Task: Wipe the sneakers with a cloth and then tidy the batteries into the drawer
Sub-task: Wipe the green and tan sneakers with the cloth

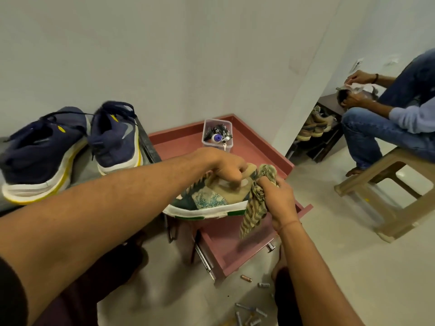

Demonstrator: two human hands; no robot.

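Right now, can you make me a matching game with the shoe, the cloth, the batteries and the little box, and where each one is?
Things:
1. patterned sneaker
2. striped cloth
3. batteries
4. clear box

Places:
A. on the floor
B. in the right hand
C. in the pink drawer
D. in the left hand

Pairs: 1-D, 2-B, 3-A, 4-C.

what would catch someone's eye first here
Centre frame, the left hand grips a patterned sneaker over the open pink drawer while the right hand presses a striped cloth to it. A pair of navy sneakers sits on a ledge at far left, and batteries lie scattered on the floor below.
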